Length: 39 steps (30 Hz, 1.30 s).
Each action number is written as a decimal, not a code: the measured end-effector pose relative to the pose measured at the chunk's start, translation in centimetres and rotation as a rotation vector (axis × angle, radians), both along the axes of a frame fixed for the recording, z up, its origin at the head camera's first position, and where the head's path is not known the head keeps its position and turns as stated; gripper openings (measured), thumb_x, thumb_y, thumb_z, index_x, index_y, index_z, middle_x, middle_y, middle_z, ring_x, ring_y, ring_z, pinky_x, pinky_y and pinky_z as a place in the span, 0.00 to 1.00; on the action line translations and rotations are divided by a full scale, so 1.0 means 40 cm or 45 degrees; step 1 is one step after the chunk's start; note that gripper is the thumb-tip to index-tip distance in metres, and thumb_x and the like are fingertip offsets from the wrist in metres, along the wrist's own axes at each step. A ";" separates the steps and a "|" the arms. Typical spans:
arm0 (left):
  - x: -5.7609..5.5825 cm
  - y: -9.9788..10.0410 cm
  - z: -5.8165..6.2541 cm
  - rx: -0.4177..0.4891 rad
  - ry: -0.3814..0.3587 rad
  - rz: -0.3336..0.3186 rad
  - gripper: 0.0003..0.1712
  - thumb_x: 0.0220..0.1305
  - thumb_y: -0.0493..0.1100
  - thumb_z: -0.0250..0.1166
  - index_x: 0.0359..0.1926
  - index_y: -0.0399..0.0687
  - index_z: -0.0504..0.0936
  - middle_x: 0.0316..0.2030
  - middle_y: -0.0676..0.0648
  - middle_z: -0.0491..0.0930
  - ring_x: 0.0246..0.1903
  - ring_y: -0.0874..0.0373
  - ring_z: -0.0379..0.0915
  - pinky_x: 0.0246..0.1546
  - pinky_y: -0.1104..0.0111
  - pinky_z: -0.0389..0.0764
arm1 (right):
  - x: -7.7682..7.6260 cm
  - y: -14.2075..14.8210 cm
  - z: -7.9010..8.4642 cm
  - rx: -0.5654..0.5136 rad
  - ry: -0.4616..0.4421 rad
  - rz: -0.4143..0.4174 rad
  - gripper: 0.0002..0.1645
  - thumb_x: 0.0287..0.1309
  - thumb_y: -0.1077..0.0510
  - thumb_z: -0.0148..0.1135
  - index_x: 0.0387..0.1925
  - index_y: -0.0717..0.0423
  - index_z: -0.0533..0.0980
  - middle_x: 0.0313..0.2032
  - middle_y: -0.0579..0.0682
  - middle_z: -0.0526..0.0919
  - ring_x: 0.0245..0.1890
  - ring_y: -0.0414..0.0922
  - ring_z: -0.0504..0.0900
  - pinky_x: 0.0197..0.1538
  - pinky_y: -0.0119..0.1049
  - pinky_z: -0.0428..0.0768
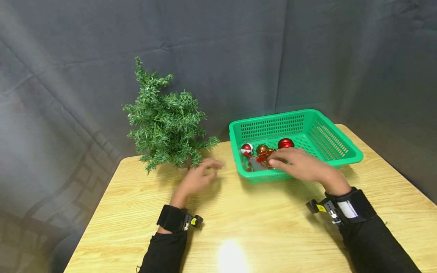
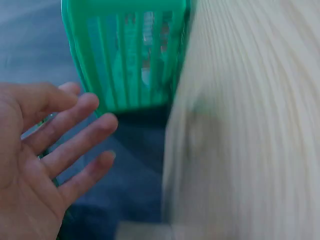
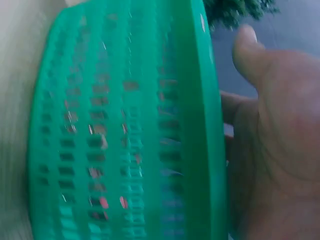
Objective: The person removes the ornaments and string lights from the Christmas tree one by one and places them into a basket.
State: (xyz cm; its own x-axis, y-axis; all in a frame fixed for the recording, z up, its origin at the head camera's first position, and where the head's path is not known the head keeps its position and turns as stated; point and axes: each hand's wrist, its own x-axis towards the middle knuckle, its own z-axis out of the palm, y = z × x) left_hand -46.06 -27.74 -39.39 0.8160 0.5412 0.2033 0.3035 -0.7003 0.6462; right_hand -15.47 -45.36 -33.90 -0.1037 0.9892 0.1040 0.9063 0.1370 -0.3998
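Observation:
A small artificial Christmas tree (image 1: 167, 125) stands at the left of the table. My left hand (image 1: 199, 178), slightly blurred, hovers beside its lower right branches; the left wrist view shows its fingers (image 2: 82, 135) spread and the palm bare. Over the front rim of a green plastic basket (image 1: 341, 161) reaches my right hand (image 1: 300, 163), its fingers above the ornaments and its thumb apart from them. Inside lie a red-and-white bauble (image 1: 247, 148), a gold bauble (image 1: 262, 149), a shiny red bauble (image 1: 285, 143) and some small red decorations (image 1: 261, 159). The right fingertips partly cover this pile.
The light wooden table (image 1: 239, 220) ends at a dark grey cloth backdrop (image 1: 222, 57). The basket's slotted walls rise around the ornaments. Each wrist wears a black strap with a small camera (image 1: 196, 221).

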 end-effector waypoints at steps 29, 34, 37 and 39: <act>0.146 -0.148 -0.010 -0.995 -0.315 0.241 0.18 0.71 0.55 0.60 0.37 0.45 0.80 0.31 0.49 0.82 0.23 0.60 0.75 0.30 0.71 0.77 | 0.349 -0.129 -0.031 -0.076 0.191 -0.889 0.40 0.76 0.44 0.20 0.75 0.69 0.50 0.61 0.77 0.61 0.49 0.69 0.63 0.48 0.66 0.66; 0.143 -0.141 -0.007 -0.989 -0.307 0.212 0.17 0.71 0.55 0.59 0.34 0.46 0.80 0.28 0.50 0.80 0.22 0.60 0.69 0.31 0.69 0.72 | 0.349 -0.129 -0.032 -0.075 0.200 -0.899 0.39 0.76 0.45 0.21 0.75 0.68 0.50 0.56 0.74 0.64 0.47 0.67 0.64 0.45 0.62 0.67; 0.140 -0.131 -0.005 -0.971 -0.298 0.195 0.18 0.72 0.52 0.59 0.32 0.43 0.78 0.23 0.53 0.78 0.19 0.59 0.60 0.30 0.68 0.66 | 0.345 -0.127 -0.034 -0.068 0.180 -0.896 0.38 0.77 0.46 0.23 0.74 0.69 0.52 0.51 0.72 0.66 0.45 0.66 0.66 0.44 0.60 0.67; 0.137 -0.123 -0.004 -0.961 -0.288 0.180 0.17 0.73 0.50 0.58 0.30 0.43 0.77 0.21 0.54 0.77 0.18 0.58 0.55 0.29 0.66 0.63 | 0.342 -0.125 -0.035 -0.061 0.159 -0.887 0.38 0.77 0.46 0.23 0.73 0.69 0.53 0.49 0.72 0.67 0.45 0.66 0.66 0.45 0.61 0.67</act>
